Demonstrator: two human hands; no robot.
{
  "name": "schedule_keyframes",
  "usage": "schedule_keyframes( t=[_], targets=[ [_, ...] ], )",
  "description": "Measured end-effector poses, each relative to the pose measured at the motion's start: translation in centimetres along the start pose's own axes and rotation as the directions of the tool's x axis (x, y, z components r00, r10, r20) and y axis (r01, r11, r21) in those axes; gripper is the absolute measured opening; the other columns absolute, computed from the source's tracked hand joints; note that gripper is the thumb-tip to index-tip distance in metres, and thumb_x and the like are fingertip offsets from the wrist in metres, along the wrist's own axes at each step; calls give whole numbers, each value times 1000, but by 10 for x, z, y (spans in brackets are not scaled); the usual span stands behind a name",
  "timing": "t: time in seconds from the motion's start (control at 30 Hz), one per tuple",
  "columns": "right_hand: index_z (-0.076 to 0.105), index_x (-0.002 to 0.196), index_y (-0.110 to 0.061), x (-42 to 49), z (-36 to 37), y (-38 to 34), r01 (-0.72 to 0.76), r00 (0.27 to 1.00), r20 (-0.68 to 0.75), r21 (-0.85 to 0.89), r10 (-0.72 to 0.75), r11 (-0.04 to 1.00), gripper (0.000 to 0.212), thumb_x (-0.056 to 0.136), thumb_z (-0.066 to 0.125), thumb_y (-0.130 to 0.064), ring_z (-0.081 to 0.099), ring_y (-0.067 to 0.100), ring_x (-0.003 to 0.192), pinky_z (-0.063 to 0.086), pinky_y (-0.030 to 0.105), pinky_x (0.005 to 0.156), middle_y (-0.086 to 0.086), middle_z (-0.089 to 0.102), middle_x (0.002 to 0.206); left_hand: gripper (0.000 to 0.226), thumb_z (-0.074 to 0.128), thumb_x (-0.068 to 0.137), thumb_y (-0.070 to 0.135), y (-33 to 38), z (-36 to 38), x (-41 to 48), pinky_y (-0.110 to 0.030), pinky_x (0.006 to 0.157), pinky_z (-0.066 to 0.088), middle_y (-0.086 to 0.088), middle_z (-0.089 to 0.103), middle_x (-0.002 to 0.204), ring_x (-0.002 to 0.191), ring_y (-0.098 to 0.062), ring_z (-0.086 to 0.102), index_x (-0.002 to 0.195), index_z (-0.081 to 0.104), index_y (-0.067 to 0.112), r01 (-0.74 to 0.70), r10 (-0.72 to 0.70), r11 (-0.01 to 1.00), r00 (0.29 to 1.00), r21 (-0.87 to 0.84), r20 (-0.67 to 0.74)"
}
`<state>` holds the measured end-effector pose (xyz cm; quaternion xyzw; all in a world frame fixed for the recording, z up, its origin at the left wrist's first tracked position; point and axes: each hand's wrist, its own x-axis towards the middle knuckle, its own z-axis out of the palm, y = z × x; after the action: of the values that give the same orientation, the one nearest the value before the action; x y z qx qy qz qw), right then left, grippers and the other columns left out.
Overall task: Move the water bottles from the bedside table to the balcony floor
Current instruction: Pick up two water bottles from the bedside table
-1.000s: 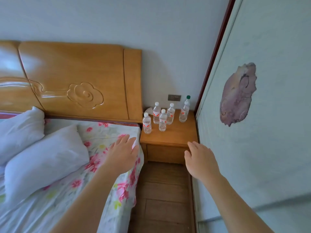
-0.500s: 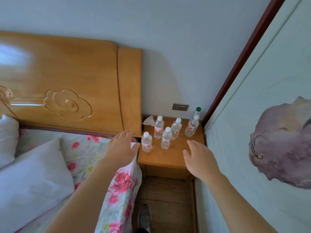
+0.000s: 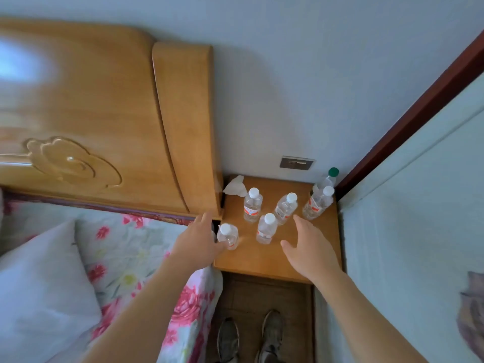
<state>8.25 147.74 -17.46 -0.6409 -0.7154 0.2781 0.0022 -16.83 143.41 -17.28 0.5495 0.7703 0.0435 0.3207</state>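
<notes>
On the small wooden worktop (image 3: 258,259) wedged between the bed and the side wall, you have six water bottles (image 3: 284,212), all upright, all clear ribbed plastic with round screw caps. The front-left bottle (image 3: 228,235) stands at the worktop's left edge. Your left grip (image 3: 196,242) is spread wide, fingers nearly straight, and sits right against that bottle's left side; you cannot tell from this angle whether skin meets plastic. It holds nothing.

Your right grip (image 3: 310,248) is also wide, palm down, thumb splayed to the left, fingers reaching forward over the bare wood. It holds nothing. The front-middle bottle (image 3: 266,229) stands just beside its thumb. Behind that are the back-left bottle (image 3: 252,208) and the back-middle bottle (image 3: 286,208), both white-capped with red-and-white labels. Near the right rear corner the right-hand bottle (image 3: 317,204) stands directly in front of a green-capped bottle (image 3: 329,178).

A crumpled white tissue (image 3: 235,186) lies at the rear left corner, against the glossy carved headboard (image 3: 104,121). A grey metal socket plate (image 3: 296,162) is set in the wall above the worktop. To your left are a floral sheet (image 3: 131,247) and a soft white pillow (image 3: 39,297). Below, your grey shoes (image 3: 271,334) stand on a dark plank floor (image 3: 262,292).
</notes>
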Motion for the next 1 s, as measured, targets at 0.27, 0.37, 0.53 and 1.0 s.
schedule_keyframes(
  t=[0.27,0.37,0.53,1.0],
  targets=[
    [18,156,-24,91,87,52,20,998,52,124,-27,992,90,86,69,-49,35,14,144,37,30,109,-8,32,159,91,77,74,48,-41,101,75,-34,87,45,2,48,138,119,-24,55,147,28,23,173,-171,971,985,-167,30],
    [22,154,-26,114,119,63,46,997,53,224,-59,973,93,81,75,-51,35,11,143,35,25,107,-11,35,157,74,81,71,45,-53,137,92,-34,81,45,11,56,122,111,-19,58,132,40,35,176,-186,950,982,-257,-17],
    [27,153,-28,138,154,77,73,994,58,305,-95,949,94,78,80,-45,33,8,144,30,23,108,-13,36,156,56,83,69,50,-53,167,106,-38,79,53,22,59,99,96,-10,60,109,44,46,163,-246,903,955,-397,-167],
    [44,123,-46,142,136,67,136,990,-33,397,-134,908,66,72,86,-38,50,-1,110,40,13,88,-37,48,113,45,84,72,27,-47,142,108,-15,68,44,23,66,95,93,8,59,103,57,45,1,-195,846,931,-533,-307]
  ],
)
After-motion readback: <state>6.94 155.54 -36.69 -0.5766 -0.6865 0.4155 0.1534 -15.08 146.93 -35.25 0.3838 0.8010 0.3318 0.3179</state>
